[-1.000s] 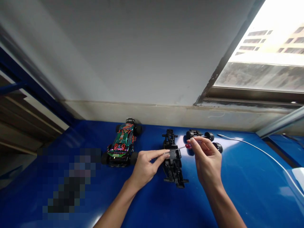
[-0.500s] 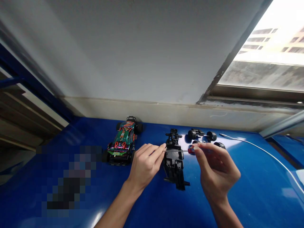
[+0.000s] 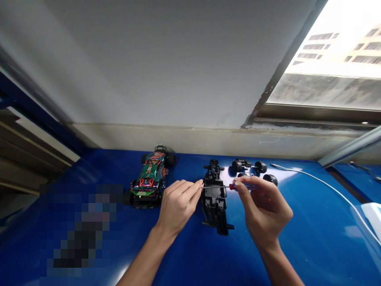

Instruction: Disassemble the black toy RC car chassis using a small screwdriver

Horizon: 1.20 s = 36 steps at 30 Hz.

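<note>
My right hand point(image 3: 262, 208) grips the red handle of a small screwdriver point(image 3: 222, 186), held level above a black toy-car chassis point(image 3: 214, 198) on the blue table point(image 3: 297, 238). My left hand point(image 3: 178, 204) pinches the tip of the screwdriver's metal shaft; anything small between those fingertips is too tiny to see. Both hands hover over the chassis. A green and red toy car point(image 3: 150, 178) stands to the left of my left hand.
Loose black wheels and an axle part point(image 3: 253, 169) lie behind my right hand. A white cable point(image 3: 324, 186) runs along the table's right side. A pale wall rises behind the table, with a window at the upper right. A blurred patch covers the lower left.
The screwdriver has levelled out and its tip has shifted left. My left hand's fingers have curled tighter round the tip. Both hands have drifted slightly left over the chassis.
</note>
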Available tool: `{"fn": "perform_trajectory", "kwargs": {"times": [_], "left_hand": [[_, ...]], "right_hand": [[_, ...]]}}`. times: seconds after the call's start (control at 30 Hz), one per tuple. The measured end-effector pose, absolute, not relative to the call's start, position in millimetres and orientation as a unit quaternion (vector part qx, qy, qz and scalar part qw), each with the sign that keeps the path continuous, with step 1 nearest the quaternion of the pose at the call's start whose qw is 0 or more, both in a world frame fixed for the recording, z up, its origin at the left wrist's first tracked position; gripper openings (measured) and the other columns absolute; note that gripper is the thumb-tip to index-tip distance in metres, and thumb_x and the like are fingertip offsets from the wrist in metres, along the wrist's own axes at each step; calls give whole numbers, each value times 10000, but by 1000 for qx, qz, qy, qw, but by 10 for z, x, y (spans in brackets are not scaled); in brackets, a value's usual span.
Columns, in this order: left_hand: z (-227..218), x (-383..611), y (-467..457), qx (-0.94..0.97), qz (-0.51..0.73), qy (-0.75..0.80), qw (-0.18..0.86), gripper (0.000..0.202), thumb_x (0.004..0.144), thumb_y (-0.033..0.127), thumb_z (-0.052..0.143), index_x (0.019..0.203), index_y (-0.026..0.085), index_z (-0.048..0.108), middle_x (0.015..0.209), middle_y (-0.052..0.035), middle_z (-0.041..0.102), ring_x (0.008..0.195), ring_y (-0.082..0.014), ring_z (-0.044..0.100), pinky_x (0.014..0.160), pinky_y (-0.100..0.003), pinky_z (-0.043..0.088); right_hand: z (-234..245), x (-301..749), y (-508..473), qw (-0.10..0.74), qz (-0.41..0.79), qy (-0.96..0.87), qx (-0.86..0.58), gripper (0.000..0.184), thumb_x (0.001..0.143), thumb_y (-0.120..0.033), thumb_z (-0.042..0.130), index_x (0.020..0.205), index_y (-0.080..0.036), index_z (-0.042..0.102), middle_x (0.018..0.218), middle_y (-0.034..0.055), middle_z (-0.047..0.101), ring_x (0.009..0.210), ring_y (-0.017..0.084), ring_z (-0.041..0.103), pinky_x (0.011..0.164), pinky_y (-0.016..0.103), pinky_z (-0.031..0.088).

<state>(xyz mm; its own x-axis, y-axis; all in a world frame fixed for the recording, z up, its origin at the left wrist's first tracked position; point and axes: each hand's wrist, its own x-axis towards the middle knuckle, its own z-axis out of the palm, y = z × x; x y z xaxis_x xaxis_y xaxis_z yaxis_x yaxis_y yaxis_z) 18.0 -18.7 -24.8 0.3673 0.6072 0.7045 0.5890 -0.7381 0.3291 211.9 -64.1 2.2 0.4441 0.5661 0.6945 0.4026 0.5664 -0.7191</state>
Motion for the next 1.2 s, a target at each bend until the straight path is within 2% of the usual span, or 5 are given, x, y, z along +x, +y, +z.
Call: {"fn": "perform_trajectory", "kwargs": {"times": [0.33, 0.53, 0.77, 0.97, 1.2], "left_hand": [[-251, 158, -182, 838, 403, 367, -1, 194, 1073, 185, 608, 1132, 158, 791, 930, -58, 838, 776, -191, 770, 767, -342, 596], [-264, 153, -177, 841, 372, 390, -45, 251, 1083, 171, 552, 1091, 131, 799, 871, -65, 824, 753, -208, 764, 748, -356, 565], [-247, 140, -192, 835, 369, 398, -93, 275, 1092, 238, 592, 1254, 112, 775, 653, 7, 685, 557, -155, 609, 625, -335, 442], [-246, 164, -198, 829, 387, 401, -50, 471, 1067, 248, 621, 1526, 152, 576, 582, 86, 536, 501, -114, 515, 640, -281, 461], [-213, 164, -219, 781, 454, 423, 68, 261, 998, 155, 584, 1234, 201, 685, 759, 21, 651, 658, -151, 631, 731, -295, 546]], "right_hand": [[15, 2154, -618, 693, 104, -553, -451, 305, 873, -88, 811, 1125, -258, 792, 978, 23, 819, 852, 207, 792, 729, 352, 682], [-61, 2163, -613, 645, 148, -615, -428, 572, 893, -50, 781, 1392, -320, 705, 1167, 34, 823, 991, 219, 802, 903, 406, 673], [-98, 2069, -602, 682, 151, -582, -418, 561, 905, -22, 748, 1383, -311, 690, 1158, 26, 828, 1027, 220, 809, 938, 399, 673], [-43, 2097, -598, 701, 132, -558, -424, 533, 912, -41, 746, 1374, -300, 679, 1138, 38, 827, 1011, 225, 812, 937, 411, 670], [191, 2314, -576, 760, 49, -459, -458, 455, 892, -99, 788, 1290, -281, 663, 1003, 11, 831, 875, 203, 821, 821, 374, 677]]}}
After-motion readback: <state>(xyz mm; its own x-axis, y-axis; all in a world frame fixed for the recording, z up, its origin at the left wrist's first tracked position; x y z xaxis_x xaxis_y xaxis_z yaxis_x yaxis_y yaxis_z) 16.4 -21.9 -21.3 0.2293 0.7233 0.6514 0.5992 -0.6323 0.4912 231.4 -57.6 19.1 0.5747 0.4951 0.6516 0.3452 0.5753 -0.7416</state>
